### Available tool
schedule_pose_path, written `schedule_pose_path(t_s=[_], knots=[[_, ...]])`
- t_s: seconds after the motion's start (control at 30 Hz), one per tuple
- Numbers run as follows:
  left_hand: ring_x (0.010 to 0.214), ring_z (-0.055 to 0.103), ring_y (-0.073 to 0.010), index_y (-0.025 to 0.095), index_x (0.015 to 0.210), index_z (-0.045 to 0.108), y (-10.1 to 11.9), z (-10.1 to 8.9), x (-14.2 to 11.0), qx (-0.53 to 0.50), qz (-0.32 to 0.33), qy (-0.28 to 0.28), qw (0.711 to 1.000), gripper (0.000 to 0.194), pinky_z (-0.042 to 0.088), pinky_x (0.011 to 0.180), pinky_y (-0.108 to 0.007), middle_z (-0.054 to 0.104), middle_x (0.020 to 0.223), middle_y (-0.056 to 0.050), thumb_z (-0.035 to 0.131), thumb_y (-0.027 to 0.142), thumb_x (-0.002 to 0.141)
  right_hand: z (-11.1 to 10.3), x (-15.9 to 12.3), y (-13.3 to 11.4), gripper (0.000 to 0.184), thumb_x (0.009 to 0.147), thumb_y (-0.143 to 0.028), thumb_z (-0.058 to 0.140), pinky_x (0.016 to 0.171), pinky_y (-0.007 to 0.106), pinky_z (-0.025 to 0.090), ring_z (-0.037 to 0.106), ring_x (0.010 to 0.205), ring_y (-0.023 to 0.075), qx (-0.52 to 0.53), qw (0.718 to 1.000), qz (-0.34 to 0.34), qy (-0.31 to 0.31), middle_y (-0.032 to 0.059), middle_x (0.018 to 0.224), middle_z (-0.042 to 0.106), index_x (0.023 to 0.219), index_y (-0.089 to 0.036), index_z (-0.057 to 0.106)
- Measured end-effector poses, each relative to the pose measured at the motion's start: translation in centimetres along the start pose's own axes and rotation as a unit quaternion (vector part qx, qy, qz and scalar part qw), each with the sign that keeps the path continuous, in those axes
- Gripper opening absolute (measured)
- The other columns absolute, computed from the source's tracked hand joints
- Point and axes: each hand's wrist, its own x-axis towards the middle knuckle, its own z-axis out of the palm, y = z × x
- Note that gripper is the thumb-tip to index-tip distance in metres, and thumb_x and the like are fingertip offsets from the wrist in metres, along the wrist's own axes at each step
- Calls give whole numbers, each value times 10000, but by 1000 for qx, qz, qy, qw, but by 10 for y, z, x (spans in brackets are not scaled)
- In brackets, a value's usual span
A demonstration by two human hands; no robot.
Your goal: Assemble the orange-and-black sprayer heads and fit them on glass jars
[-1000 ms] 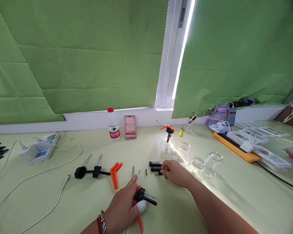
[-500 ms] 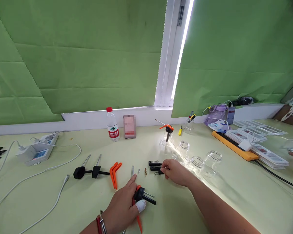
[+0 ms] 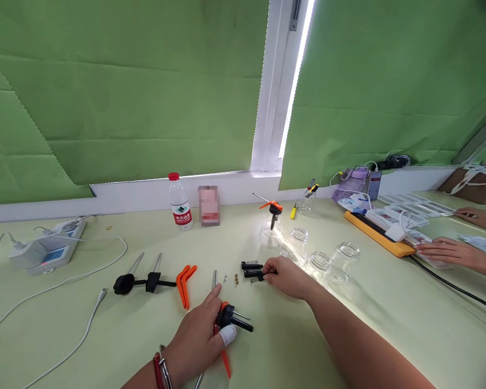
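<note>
A: What's on the L side of the desk (image 3: pixel 154 340)?
B: The L hand (image 3: pixel 198 332), palm down, over the rod (image 3: pixel 214 277) & by the black top (image 3: pixel 227 317). Pointer finger's straight, along the rod. Can't tell if those fingers grip.
A: How'd the top feel?
B: Prob. hard, light, bit slick. Best held by the fat round part, not the thin pin (image 3: pixel 241 315).
A: Next?
B: Beads (image 3: pixel 236 279): tiny, prob. roll off easy, so pinch 'em. Then springs (image 3: pixel 251 262) by the black tubes (image 3: pixel 251 267), just L of the R hand (image 3: pixel 285 278). Springs prob. squish; tubes look stiff & light, so hold 'em by the sides.
A: R hand?
B: Reaching in from low R, palm down, fingers pinching one tube's end.
</note>
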Motion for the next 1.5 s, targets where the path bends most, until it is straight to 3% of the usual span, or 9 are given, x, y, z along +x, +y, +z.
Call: schedule_pose_path(t_s=[0.2, 0.43, 0.57, 0.63, 0.83, 1.03, 1.2, 1.33, 1.5], knots=[[1296, 395, -274, 226, 785, 504, -1, 1, 0, 0, 13, 1, 1000, 160, 446, 790, -305, 372, 1457, -69, 510, 386, 795, 0, -1, 0, 145, 806, -219, 495, 520, 228, 332, 516, 604, 122, -19, 1000, 15, -2, 30, 756, 643, 795, -183, 635], [1283, 417, -263, 217, 790, 495, 0, 0, -1, -1, 6, -1, 1000, 145, 451, 809, -310, 264, 1504, -95, 516, 360, 789, -1, -4, -1, 167, 740, -192, 599, 601, 230, 361, 564, 742, 148, -45, 999, 10, 13, 37, 884, 647, 897, -202, 653], [1322, 362, -253, 220, 777, 487, -1, 0, 0, -3, 6, -3, 1000, 148, 449, 816, -313, 300, 1489, -106, 516, 365, 788, -3, -5, -5, 135, 811, -213, 527, 549, 231, 340, 546, 648, 138, -79, 997, 7, 6, 43, 796, 645, 832, -182, 657], [1347, 315, -252, 224, 773, 481, -2, 1, 1, -3, 11, -3, 1000, 148, 448, 819, -315, 334, 1474, -100, 512, 368, 789, -5, -6, -8, 214, 856, -234, 469, 525, 240, 323, 528, 602, 138, -87, 996, 2, 1, 49, 735, 635, 761, -169, 650], [1357, 294, -257, 229, 772, 476, -4, 2, 1, 0, 14, -2, 1000, 143, 450, 818, -314, 352, 1466, -77, 510, 367, 790, -9, -9, -11, 320, 905, -265, 396, 573, 263, 329, 560, 686, 177, -124, 992, -14, 9, 72, 746, 639, 720, -171, 640], [1359, 294, -241, 232, 764, 461, -2, 0, 0, 1, 13, -3, 1000, 160, 452, 825, -314, 347, 1467, -92, 508, 382, 798, -6, -10, -7, 175, 849, -202, 479, 600, 246, 350, 576, 768, 173, -112, 994, -16, 6, 52, 880, 662, 868, -201, 652], [1365, 278, -242, 232, 757, 466, -1, 0, 1, 3, 14, 0, 1000, 168, 452, 838, -313, 353, 1465, -86, 507, 391, 794, -5, -10, -5, 169, 834, -174, 490, 601, 241, 354, 578, 788, 174, -96, 995, -10, 13, 53, 927, 659, 899, -202, 644], [1377, 249, -233, 237, 771, 480, -2, 0, 1, -5, 10, -3, 1000, 147, 456, 827, -320, 397, 1437, -84, 501, 382, 790, -6, -9, -7, 209, 880, -194, 437, 589, 246, 339, 578, 736, 169, -109, 994, -7, 16, 63, 832, 654, 823, -185, 637], [1352, 305, -254, 229, 768, 481, -1, 0, 1, -6, 7, -2, 1000, 155, 454, 826, -319, 336, 1475, -79, 505, 382, 783, -6, -10, -12, 273, 916, -257, 395, 587, 254, 326, 567, 717, 177, -116, 993, -8, 30, 69, 778, 645, 771, -178, 612]])
